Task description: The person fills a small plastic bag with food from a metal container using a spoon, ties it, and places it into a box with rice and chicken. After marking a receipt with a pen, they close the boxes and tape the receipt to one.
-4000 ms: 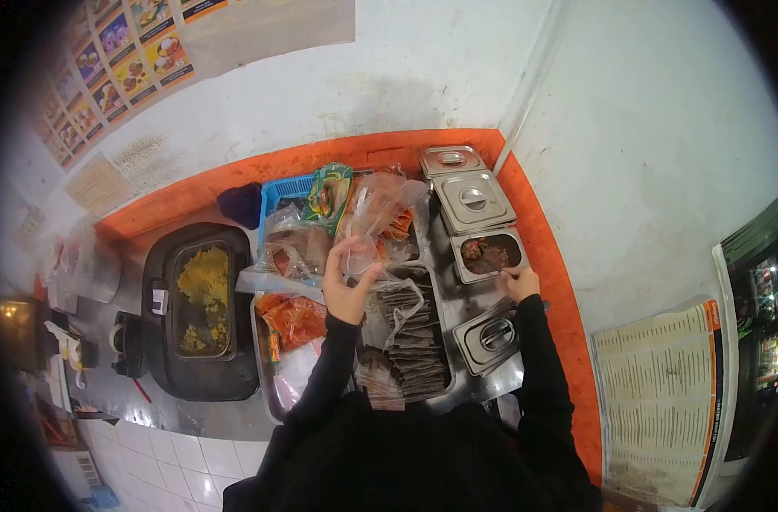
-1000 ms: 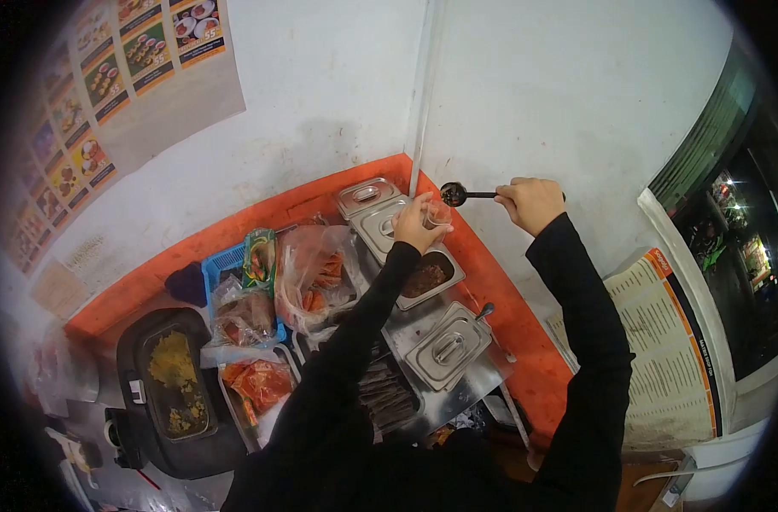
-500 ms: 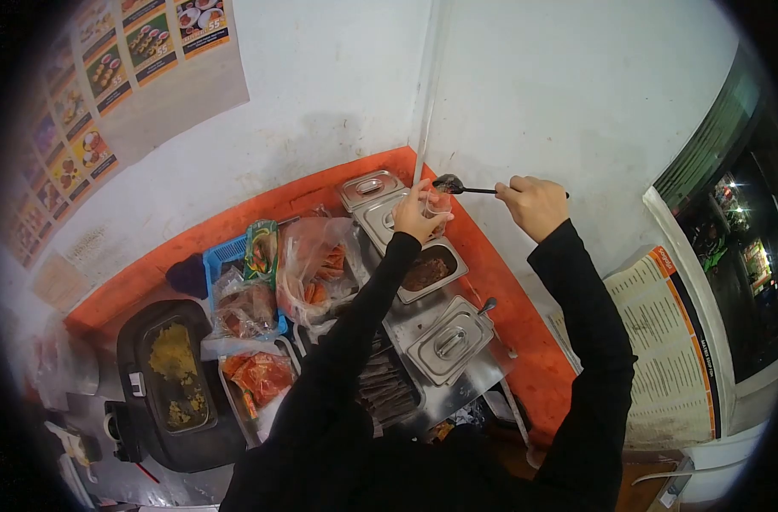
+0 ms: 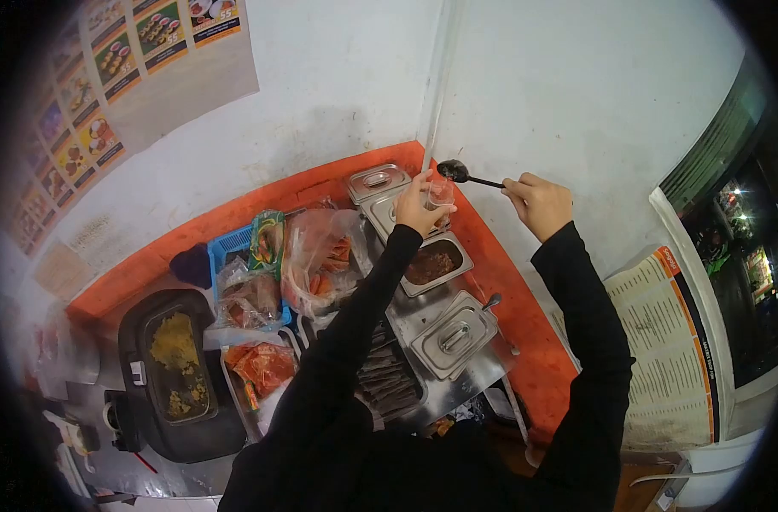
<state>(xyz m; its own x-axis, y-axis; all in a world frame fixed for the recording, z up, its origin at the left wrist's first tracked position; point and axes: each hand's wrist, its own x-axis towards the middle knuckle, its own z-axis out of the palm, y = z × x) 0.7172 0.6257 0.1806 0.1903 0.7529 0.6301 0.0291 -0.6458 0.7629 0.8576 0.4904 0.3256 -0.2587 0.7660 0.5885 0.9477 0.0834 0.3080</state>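
Observation:
My left hand (image 4: pixel 416 207) is wrapped round a small clear plastic cup (image 4: pixel 440 193), held above the row of metal pans. Pinched in my right hand (image 4: pixel 538 204) is the handle of a black spoon (image 4: pixel 454 171), its bowl just above the cup's rim. Below my left hand an uncovered metal pan (image 4: pixel 433 264) holds dark reddish-brown food. Nearer to me is a lidded metal pan (image 4: pixel 454 334) with a spoon handle sticking out. Another lidded pan (image 4: pixel 378 181) stands at the back.
A blue basket (image 4: pixel 227 247) with bagged food and a plastic bag (image 4: pixel 316 256) lie left of my left arm. Further left stands a black warmer (image 4: pixel 141 410) with yellow food. Orange-red ledge (image 4: pixel 525 341) and white walls border the right; a menu sheet (image 4: pixel 662 358) hangs there.
The spoon's bowl has risen slightly off the cup and tilts a little differently. The whole view has shifted slightly. Both hands keep their holds.

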